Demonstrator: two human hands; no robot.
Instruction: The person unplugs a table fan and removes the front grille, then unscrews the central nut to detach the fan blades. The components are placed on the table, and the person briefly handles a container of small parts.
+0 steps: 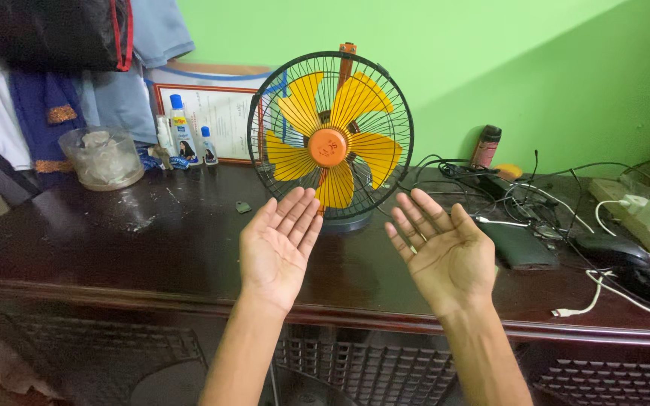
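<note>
A small table fan (330, 135) with yellow blades, an orange hub and a black wire guard stands upright on the dark wooden table (137, 248). My left hand (277, 244) is held palm up just in front of the fan's base, fingers apart, holding nothing. My right hand (441, 252) is palm up too, a little right of the fan, fingers spread and empty. Neither hand touches the fan.
A clear plastic tub (104, 156) and small white bottles (183, 131) stand at the back left by a framed paper (223, 113). Tangled cables (520, 192), a dark power bank (517, 244), a mouse (611, 249) and a power strip (645, 218) lie at the right. Clothes hang at upper left.
</note>
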